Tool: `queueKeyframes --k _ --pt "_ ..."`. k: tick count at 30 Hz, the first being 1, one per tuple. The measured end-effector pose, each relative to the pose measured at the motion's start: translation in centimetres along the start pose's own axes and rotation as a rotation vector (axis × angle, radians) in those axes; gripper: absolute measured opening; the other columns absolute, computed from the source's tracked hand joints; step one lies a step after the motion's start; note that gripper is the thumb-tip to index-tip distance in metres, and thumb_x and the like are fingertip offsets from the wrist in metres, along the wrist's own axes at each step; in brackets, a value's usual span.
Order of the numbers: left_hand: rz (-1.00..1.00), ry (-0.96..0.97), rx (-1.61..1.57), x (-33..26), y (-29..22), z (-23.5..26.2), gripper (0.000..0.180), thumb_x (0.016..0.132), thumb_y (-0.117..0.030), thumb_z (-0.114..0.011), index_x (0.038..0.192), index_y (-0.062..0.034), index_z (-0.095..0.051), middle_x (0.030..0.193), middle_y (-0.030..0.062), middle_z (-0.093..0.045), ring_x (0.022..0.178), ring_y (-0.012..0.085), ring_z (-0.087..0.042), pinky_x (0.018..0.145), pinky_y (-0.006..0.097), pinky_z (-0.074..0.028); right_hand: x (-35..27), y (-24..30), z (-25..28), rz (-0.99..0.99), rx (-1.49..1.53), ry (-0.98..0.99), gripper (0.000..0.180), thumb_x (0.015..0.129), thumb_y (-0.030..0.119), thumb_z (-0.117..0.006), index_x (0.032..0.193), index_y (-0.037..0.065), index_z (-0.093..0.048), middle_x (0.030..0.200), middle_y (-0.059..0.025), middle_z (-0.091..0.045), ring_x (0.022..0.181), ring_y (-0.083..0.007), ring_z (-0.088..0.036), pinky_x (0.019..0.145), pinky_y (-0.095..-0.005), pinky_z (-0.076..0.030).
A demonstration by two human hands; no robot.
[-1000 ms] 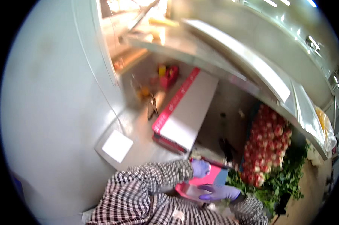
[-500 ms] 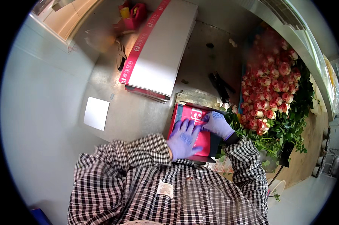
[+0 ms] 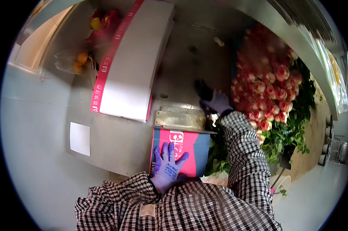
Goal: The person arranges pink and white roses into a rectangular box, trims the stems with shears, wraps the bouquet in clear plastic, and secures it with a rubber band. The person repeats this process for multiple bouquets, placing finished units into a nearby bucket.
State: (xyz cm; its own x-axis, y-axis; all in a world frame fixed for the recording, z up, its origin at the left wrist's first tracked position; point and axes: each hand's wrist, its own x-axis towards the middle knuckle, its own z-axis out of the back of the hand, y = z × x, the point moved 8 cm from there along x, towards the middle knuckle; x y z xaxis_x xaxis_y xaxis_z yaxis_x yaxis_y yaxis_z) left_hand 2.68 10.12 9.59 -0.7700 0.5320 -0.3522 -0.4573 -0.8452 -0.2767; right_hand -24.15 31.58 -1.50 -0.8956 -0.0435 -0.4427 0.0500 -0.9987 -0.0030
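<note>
My left hand (image 3: 168,169), in a purple glove, lies flat with spread fingers on a pink and dark-blue printed sheet or wrap (image 3: 189,154). The sheet's far edge meets a worn metal bracket (image 3: 181,119) on the table. Farther off to the right, my gloved right hand (image 3: 220,102) has its fingers closed round a black two-handled tool (image 3: 203,89); the tool's exact kind is dark and partly covered. Right beside that hand and forearm are pink-and-cream roses (image 3: 270,92) with green leaves (image 3: 283,133).
A long stack of white cardboard (image 3: 135,61) with a pink printed edge lies on the metal table (image 3: 116,142). Left of it are a clear bag with orange items (image 3: 79,63) and a red-and-yellow object (image 3: 104,23). A white paper (image 3: 80,138) lies at the left.
My right hand has left the pink sheet and reached forward to the black tool. My left hand stays spread on the sheet. The whole view has shifted.
</note>
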Motion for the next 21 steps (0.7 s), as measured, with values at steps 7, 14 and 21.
queueKeyframes --k 7,14,21 --pt "0.025 0.071 -0.004 -0.4 -0.5 1.0 0.089 0.081 -0.068 -0.058 0.154 -0.0229 -0.032 0.151 0.0411 -0.019 0.14 0.0589 -0.017 0.11 0.07 -0.015 -18.7 -2.0 9.7 0.082 1.519 0.151 0.035 0.08 0.015 -0.075 0.11 0.005 -0.06 0.087 0.0003 -0.061 0.08 -0.0103 -0.058 0.065 -0.0266 -0.049" --pt "0.034 0.077 0.07 -0.1 -0.5 1.7 0.09 0.082 -0.069 -0.056 0.154 -0.0226 -0.029 0.151 0.0406 -0.019 0.139 0.0587 -0.02 0.109 0.067 -0.023 -26.6 -1.5 3.9 0.286 -0.123 0.504 0.077 0.074 0.034 -0.07 0.137 -0.001 -0.044 0.125 -0.0222 -0.052 0.115 -0.037 -0.054 0.098 -0.0458 -0.043" --pt "0.037 0.082 0.048 -0.1 -0.4 2.1 0.086 0.083 -0.067 -0.056 0.153 -0.0217 -0.032 0.151 0.0417 -0.017 0.14 0.0584 -0.019 0.11 0.068 -0.019 -22.5 -2.7 1.2 0.437 0.366 0.723 0.071 0.073 0.028 -0.074 0.132 0.0 -0.048 0.105 -0.0206 -0.065 0.097 -0.0356 -0.064 0.081 -0.0408 -0.052"
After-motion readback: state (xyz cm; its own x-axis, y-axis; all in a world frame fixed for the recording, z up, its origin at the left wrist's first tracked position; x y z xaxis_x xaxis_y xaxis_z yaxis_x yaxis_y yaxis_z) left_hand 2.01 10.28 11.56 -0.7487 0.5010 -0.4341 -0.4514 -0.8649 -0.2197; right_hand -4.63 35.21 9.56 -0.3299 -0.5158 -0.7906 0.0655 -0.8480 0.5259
